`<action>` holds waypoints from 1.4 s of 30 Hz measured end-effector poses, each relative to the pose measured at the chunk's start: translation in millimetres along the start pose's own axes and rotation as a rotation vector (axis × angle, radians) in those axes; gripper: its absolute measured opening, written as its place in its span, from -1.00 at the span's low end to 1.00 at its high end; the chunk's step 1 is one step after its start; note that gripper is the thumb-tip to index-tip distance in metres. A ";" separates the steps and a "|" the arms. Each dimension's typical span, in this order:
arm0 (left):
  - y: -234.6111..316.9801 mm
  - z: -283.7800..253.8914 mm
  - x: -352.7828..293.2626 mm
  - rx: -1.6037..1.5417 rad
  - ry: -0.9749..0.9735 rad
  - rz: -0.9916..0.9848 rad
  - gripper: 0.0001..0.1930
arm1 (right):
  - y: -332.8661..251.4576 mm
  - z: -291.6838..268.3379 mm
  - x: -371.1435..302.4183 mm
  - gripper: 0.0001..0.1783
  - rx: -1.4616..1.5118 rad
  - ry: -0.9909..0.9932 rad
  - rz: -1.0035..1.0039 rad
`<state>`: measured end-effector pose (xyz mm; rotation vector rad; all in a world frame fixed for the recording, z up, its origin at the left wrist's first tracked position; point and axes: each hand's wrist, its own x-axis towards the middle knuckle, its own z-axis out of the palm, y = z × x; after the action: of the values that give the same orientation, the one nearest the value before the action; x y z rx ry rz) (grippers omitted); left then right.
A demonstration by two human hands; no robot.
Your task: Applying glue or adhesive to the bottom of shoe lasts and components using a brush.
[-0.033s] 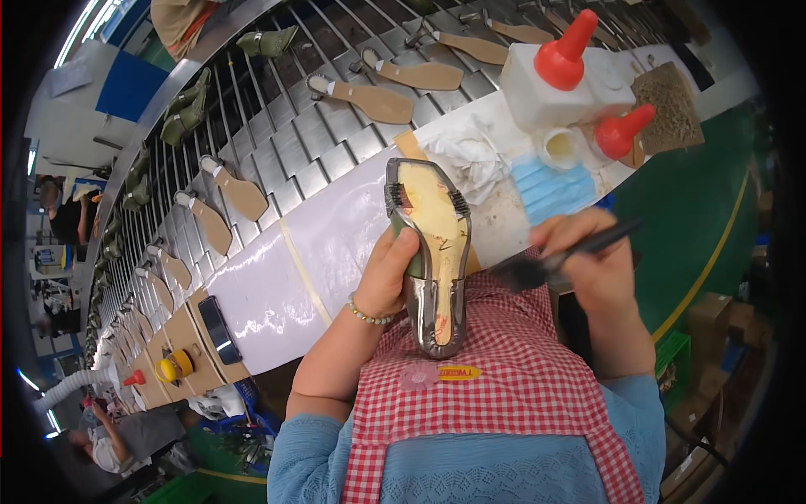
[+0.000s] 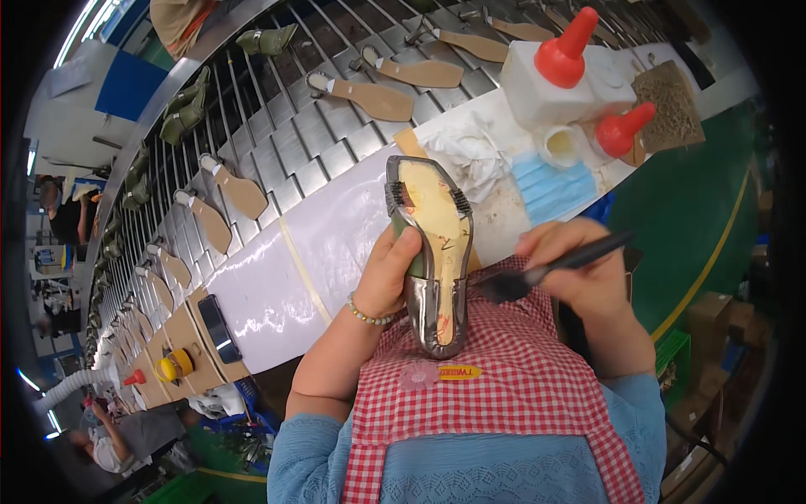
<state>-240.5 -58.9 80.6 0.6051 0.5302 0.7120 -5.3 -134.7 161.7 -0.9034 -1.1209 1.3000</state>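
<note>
My left hand [image 2: 388, 273] is wrapped round the side of an unsoled shoe [image 2: 438, 206], held bottom up over my apron. Its underside is pale yellow, rimmed by dark shiny folded-over edges, and a little green upper shows by my thumb. The squarish toe points away from me and the rounded heel lies toward me. In my right hand [image 2: 575, 260] is a black-handled brush [image 2: 504, 286], its dark bristles close to the shoe's right side near the heel. Whether the bristles touch the shoe I cannot tell.
A metal slatted conveyor [image 2: 323, 172] carries several tan soles [image 2: 369, 99] and green shoe uppers [image 2: 183, 118]. On the white worktop are a red-nozzled white bottle [image 2: 546, 84], a small open pot [image 2: 561, 147], crumpled tissue [image 2: 470, 160] and a blue mask [image 2: 550, 186]. A phone [image 2: 217, 323] lies at left.
My right hand has brought the brush left and slightly toward me, so its bristles are nearer the shoe. My left hand and the shoe have barely moved.
</note>
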 end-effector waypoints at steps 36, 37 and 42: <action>7.8 2.4 -26.7 0.149 0.040 0.046 -0.40 | 3.2 39.4 -0.4 -0.82 -0.375 -0.340 -0.141; 8.5 -0.9 -27.4 0.155 0.094 0.129 -0.40 | 3.3 38.3 -0.4 -0.83 -0.237 -0.282 -0.046; -3.1 -36.8 -32.2 0.346 0.345 0.669 -0.40 | 27.8 26.8 -1.9 -0.74 0.135 0.114 -0.032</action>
<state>-283.0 -72.3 60.3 1.0110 0.7889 1.3891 -38.3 -136.5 141.5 -0.8448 -0.9439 1.2667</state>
